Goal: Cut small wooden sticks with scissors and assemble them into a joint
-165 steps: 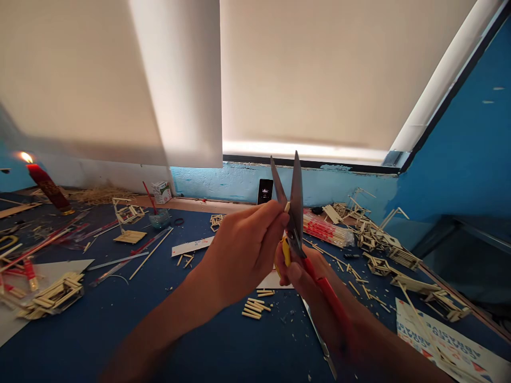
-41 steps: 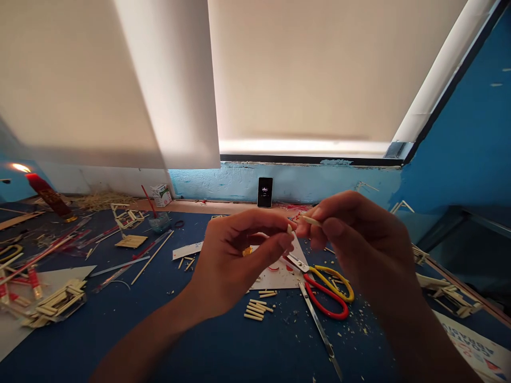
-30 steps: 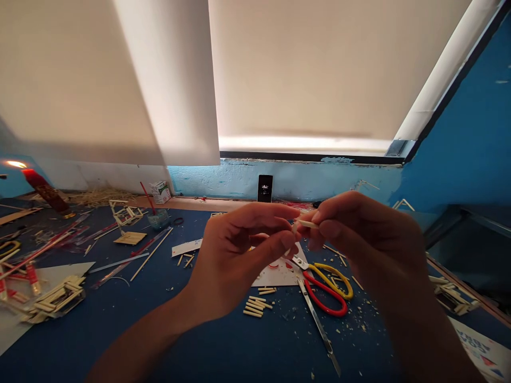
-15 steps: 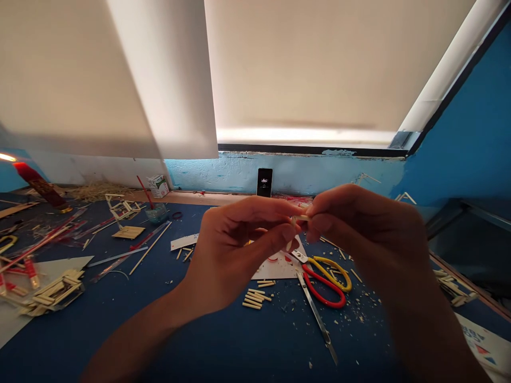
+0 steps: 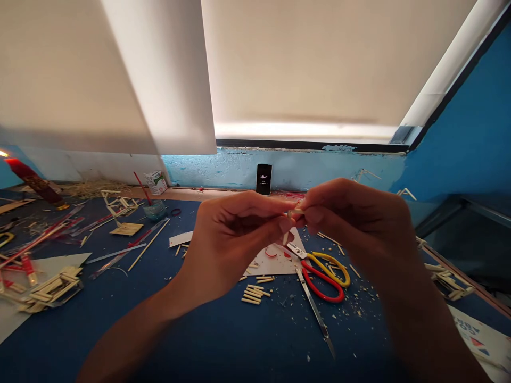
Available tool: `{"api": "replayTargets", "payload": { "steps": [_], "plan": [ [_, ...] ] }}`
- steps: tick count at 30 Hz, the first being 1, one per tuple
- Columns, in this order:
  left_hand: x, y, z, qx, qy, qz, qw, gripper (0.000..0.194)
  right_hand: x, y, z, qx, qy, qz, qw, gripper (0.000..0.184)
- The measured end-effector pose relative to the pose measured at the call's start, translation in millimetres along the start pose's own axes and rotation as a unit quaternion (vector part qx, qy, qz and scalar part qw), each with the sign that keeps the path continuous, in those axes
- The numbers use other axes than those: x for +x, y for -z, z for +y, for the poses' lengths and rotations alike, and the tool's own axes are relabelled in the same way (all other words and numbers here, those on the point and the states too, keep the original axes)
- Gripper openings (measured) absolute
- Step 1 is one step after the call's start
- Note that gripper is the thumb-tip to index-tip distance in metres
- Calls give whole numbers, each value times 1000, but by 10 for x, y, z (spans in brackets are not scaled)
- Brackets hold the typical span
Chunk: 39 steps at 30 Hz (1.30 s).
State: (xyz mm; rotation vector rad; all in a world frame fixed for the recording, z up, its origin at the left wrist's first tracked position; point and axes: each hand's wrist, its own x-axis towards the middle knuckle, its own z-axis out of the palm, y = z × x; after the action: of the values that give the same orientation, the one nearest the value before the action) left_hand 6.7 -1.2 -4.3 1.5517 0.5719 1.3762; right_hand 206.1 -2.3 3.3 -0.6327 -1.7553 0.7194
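Observation:
In front of me, above the table, my left hand (image 5: 223, 244) pinches a short pale wooden stick (image 5: 285, 238) that points downward. My right hand (image 5: 363, 229) is closed on another short stick (image 5: 296, 211), held roughly level. The two sticks meet at my fingertips; whether they are joined I cannot tell. Below lie scissors (image 5: 324, 284) with one red and one yellow handle, their blades over a white card (image 5: 279, 266). A slim metal craft knife (image 5: 315, 311) rests beside them. Several cut sticks (image 5: 252, 294) are grouped to the left of the knife.
A lit red candle (image 5: 35, 183) stands far left. Near the wall are a glass jar (image 5: 155, 210), a small box (image 5: 155, 183) and an upright phone (image 5: 263, 180). Stick frames (image 5: 56, 287) sit at left, and more sticks (image 5: 449, 282) at right. Wood scraps litter the blue tabletop (image 5: 279, 346).
My view has shifted slightly, and both hands appear a little higher and further left. The fingers stay closed on the sticks, with more of the level stick showing between them.

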Motion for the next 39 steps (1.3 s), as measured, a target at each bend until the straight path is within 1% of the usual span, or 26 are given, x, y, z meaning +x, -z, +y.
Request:
{"api": "replayTargets", "payload": {
  "steps": [4, 7, 8, 10, 12, 14, 15, 16, 17, 18, 19, 20, 21, 23, 25, 27, 30, 33, 36, 39],
  "plan": [
    [11, 1, -30, -2, -5, -4, 1000, 20, 13, -1, 27, 7, -6, 2, 1000, 10],
    [29, 2, -34, 1, -8, -7, 1000, 18, 17, -6, 24, 7, -18, -9, 1000, 3],
    [36, 5, -30, 5, -11, -8, 1000, 17, 22, -3, 25, 10, -24, -13, 1000, 4],
    [45, 26, -16, 21, -14, -1, 1000, 15, 49, 19, 57, 19, -38, -16, 999, 14],
    [37, 78, -14, 48, -2, 20, 999, 12, 100, 74, 166, 1, -37, -2, 999, 23],
    [1, 175, -55, 74, 34, 43, 996, 11, 157, 151, 378, -96, -38, -7, 995, 29],
    [-27, 241, -101, 84, 59, 49, 994, 12, 178, 187, 521, -184, -50, -37, 981, 33],
    [-61, 317, -166, 88, 92, 50, 991, 14, 189, 213, 680, -286, -91, -112, 947, 37],
    [-100, 399, -249, 93, 125, 45, 987, 16, 185, 226, 850, -315, -116, -179, 925, 32],
    [-142, 483, -349, 93, 169, 47, 980, 18, 166, 220, 1020, -328, -131, -231, 907, 26],
    [-185, 565, -460, 78, 207, 50, 974, 21, 134, 195, 1184, -339, -147, -275, 887, 22],
    [-226, 640, -578, 74, 233, 51, 968, 21, 93, 153, 1336, -354, -163, -306, 869, 22],
    [-265, 704, -696, 71, 249, 51, 964, 21, 45, 96, 1472, -369, -179, -328, 851, 22],
    [-334, 791, -911, 67, 281, 49, 956, 24, -44, -39, 1688, -403, -206, -335, 826, 23],
    [-388, 825, -1075, 66, 304, 49, 949, 27, -105, -168, 1838, -429, -230, -331, 809, 27],
    [-432, 827, -1184, 67, 319, 44, 944, 27, -130, -261, 1939, -442, -249, -329, 796, 30],
    [-481, 815, -1277, 72, 336, 29, 939, 26, -116, -311, 2032, -442, -274, -328, 788, 32],
    [-504, 815, -1323, 76, 348, 19, 934, 25, -77, -278, 2084, -421, -292, -328, 794, 30],
    [-503, 822, -1326, 78, 351, 19, 933, 25, -37, -208, 2110, -395, -297, -313, 812, 30],
    [-495, 835, -1299, 76, 345, 24, 935, 25, 19, -143, 2083, -367, -281, -282, 840, 29]
  ]
}}
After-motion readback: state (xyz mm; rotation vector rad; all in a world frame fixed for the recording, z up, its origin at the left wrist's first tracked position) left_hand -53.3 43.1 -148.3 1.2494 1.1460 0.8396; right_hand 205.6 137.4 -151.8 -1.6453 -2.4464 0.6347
